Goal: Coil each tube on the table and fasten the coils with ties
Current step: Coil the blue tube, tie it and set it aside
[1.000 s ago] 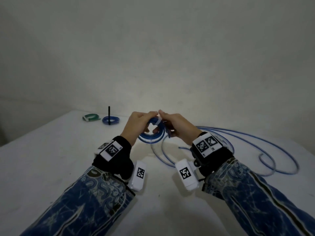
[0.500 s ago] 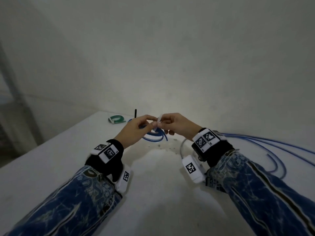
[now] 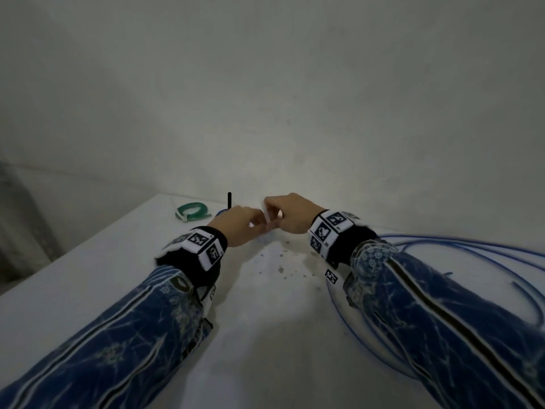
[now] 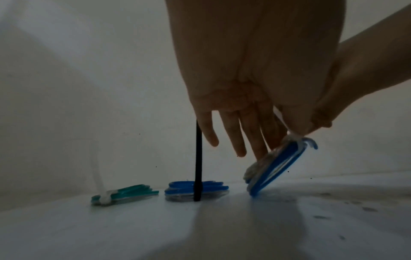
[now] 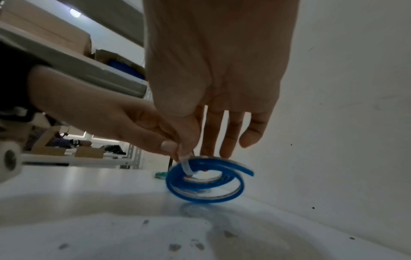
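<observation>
A small blue tube coil (image 5: 204, 183) stands tilted with its lower edge on the white table (image 3: 118, 290). A white tie (image 5: 186, 166) loops over its top. My left hand (image 3: 256, 225) and my right hand (image 3: 272, 213) meet there and both pinch the tie between thumb and forefinger; the other fingers hang straight. In the left wrist view the coil (image 4: 275, 168) leans right of a flat blue coil (image 4: 213, 189) bound by an upright black tie (image 4: 197, 158). In the head view my hands hide the held coil.
A green coil (image 3: 193, 210) fastened with a white tie (image 4: 104, 198) lies at the far left of the table. A long loose blue tube (image 3: 472, 246) sprawls in loops on the right under my right forearm. The wall stands close behind the coils.
Both hands have carried the blue coil away from me toward the back of the table and lowered it until its edge rests beside the tied coils.
</observation>
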